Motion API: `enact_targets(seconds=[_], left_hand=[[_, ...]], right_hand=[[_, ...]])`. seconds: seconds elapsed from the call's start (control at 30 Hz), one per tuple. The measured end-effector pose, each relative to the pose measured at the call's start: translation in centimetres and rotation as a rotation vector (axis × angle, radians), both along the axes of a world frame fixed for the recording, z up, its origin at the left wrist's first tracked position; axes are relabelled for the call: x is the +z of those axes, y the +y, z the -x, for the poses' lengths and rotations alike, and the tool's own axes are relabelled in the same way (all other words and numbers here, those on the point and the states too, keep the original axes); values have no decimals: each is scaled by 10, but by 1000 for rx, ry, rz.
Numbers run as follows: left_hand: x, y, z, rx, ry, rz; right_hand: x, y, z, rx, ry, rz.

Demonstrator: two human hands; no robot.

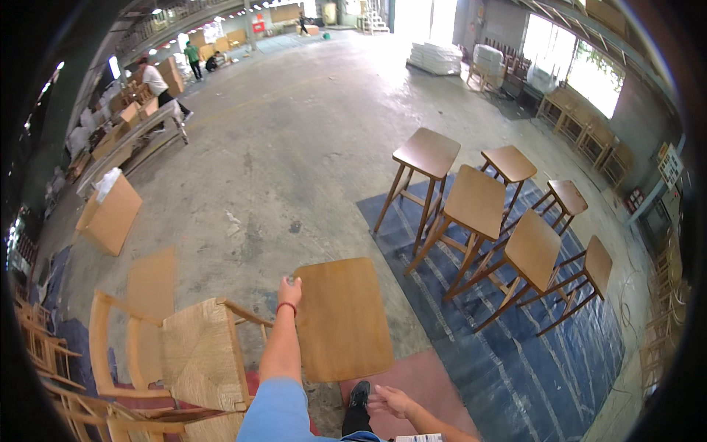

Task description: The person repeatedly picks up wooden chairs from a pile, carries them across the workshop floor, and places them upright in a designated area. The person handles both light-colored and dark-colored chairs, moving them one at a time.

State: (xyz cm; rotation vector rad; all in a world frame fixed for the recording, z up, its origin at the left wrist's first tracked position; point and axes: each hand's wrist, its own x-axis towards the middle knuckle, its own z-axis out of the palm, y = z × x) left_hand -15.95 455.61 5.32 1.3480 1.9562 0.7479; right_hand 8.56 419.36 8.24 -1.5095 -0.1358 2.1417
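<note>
My left hand (288, 292) is closed on the far left edge of a brown wooden stool (345, 320). Only its flat, rounded-corner seat shows from above; any legs are hidden beneath it. My right hand (392, 401) is apart from the stool, just off its near right corner, with fingers loosely stretched and nothing in them. Close to the left forearm stands a light wooden chair (202, 355) with a woven seat. On the right, several similar brown stools (475, 200) stand upright on a blue mat.
The blue mat (515, 368) spreads across the right, beside a red mat (423, 368) near my foot. Cardboard boxes (112, 214) and a long bench (132, 140) line the left. Other people (156, 79) are far left. White wrapped stacks (434, 57) stand at the back.
</note>
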Motion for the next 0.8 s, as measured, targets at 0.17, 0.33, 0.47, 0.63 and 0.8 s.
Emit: enact_targets(seconds=[0.17, 0.33, 0.47, 0.63, 0.8], left_hand=[[-25, 73, -20, -119, 1, 63], [-19, 88, -17, -307, 5, 152], [31, 62, -30, -474, 101, 262], [88, -17, -72, -899, 24, 408], [134, -107, -151, -1247, -24, 507]], right_hand=[[-3, 32, 10, -193, 13, 127], [-8, 46, 22, -169, -46, 161], [-15, 19, 24, -346, 30, 164], [-54, -87, 17, -742, 326, -188], [-80, -151, 23, -1233, 139, -39]])
